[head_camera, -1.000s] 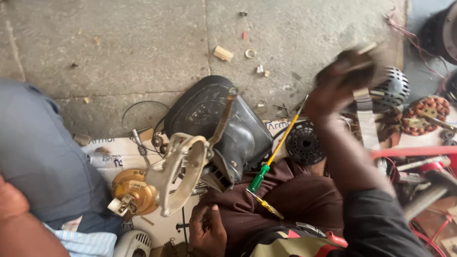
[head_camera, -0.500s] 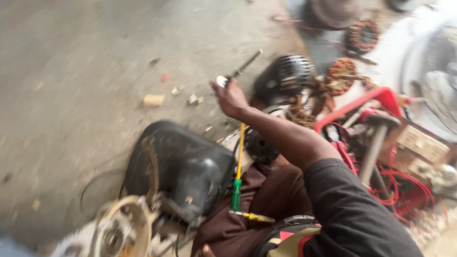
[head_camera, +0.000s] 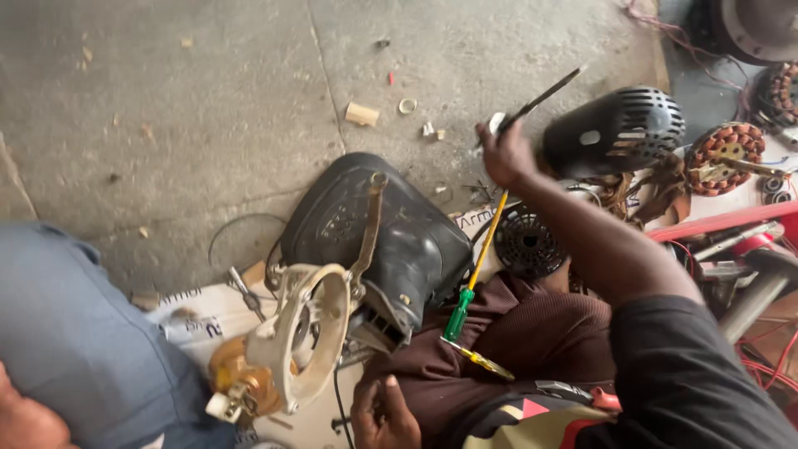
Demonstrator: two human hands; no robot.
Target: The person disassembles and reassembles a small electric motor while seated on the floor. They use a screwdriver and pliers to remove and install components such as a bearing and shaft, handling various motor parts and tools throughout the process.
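- Right hand (head_camera: 505, 154): reaching out over the concrete floor (head_camera: 191, 108), fingers closing round a thin dark tool (head_camera: 544, 96) whose shaft is pointing up and to the right; a small white piece is showing at the top of the fist
- Left hand (head_camera: 384, 416): lying low on the brown-clothed lap at the bottom edge, fingers loosely curled; whether anything is sitting in them cannot be told
- Green-handled screwdriver (head_camera: 475, 270): leaning with its yellow shaft slanting up toward the right wrist, handle resting against the black casing (head_camera: 391, 241)
- Black casing: lying on the floor beside printed cardboard, a cream ring-shaped housing (head_camera: 312, 337) propping against its near side
- Black slotted motor cover (head_camera: 619, 129): lying just beyond the right hand
- Copper-wound stator (head_camera: 721, 158): sitting to the right of that cover
- Grey-clothed leg (head_camera: 75, 349) of another person: filling the lower left
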